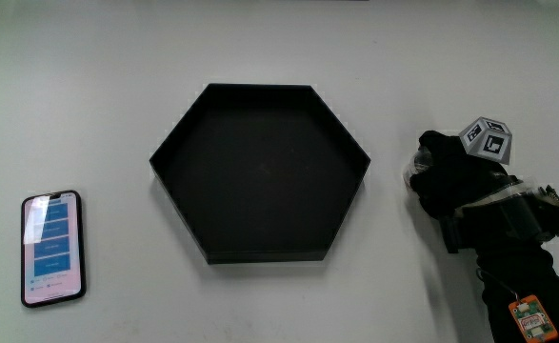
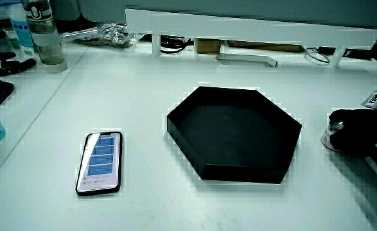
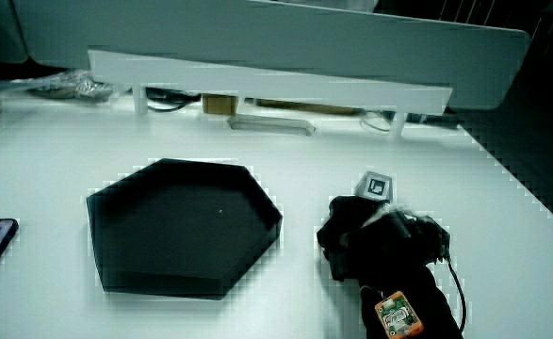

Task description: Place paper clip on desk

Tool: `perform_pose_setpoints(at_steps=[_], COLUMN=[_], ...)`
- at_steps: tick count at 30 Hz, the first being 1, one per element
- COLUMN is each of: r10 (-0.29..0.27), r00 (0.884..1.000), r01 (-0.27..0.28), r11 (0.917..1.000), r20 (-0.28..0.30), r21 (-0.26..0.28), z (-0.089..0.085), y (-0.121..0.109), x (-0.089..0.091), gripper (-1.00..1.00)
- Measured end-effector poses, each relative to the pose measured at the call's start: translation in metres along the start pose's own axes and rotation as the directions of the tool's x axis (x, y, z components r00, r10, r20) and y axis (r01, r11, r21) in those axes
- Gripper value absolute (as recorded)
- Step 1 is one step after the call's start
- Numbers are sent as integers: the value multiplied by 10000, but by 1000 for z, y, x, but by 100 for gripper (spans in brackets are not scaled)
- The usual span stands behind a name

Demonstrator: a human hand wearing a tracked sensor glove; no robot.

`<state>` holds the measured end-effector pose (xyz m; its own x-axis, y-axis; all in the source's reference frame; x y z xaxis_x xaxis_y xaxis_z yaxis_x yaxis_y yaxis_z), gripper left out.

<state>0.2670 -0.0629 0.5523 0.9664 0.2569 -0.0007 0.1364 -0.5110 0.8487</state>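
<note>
The gloved hand [image 1: 446,181] rests low on the white desk beside the black hexagonal tray [image 1: 165,157], with the patterned cube [image 1: 487,141] on its back. Both side views show it pressed down at the tray's side, hand [image 2: 358,131] and hand [image 3: 365,235]. A small pale edge [image 1: 411,172] peeks out from under the hand on the tray's side; I cannot tell what it is. No paper clip shows in any view. The tray [image 2: 239,173] looks empty, also as the tray [image 3: 163,282] appears.
A phone [image 1: 52,248] with a lit screen lies flat on the desk, the tray between it and the hand. A low white partition [image 2: 239,22] runs along the desk's far edge, with a clear bottle [image 2: 43,32] and cables near its end.
</note>
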Motion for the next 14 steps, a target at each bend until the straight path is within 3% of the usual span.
perform_pose_setpoints(at_steps=[2,3,4,5,8,9,10,12,13,14], r10=[194,5,328,148,251,129,248,512,439,531], r00=[9998,9999,9995,9999,9997,9997,9997,9972,9961,9938], r01=[-194,-1,-329,-152,-261,-93,-229,-568,-416,-431], r11=[9998,9996,9985,9977,9884,9855,9792,9927,9987,9939], r20=[9,156,-26,-54,-80,201,67,-545,-767,-981], r21=[-92,-297,-431,-664,-1497,-1697,-2016,-1060,309,1011], z=[1,0,0,-3,-8,-10,-11,-7,-5,0], y=[-3,-1,-3,0,3,4,3,-8,-14,-20], x=[-2,-1,-3,-1,6,8,10,14,17,19], gripper=[-33,-40,-47,-53,-73,-80,-87,-100,-100,-100])
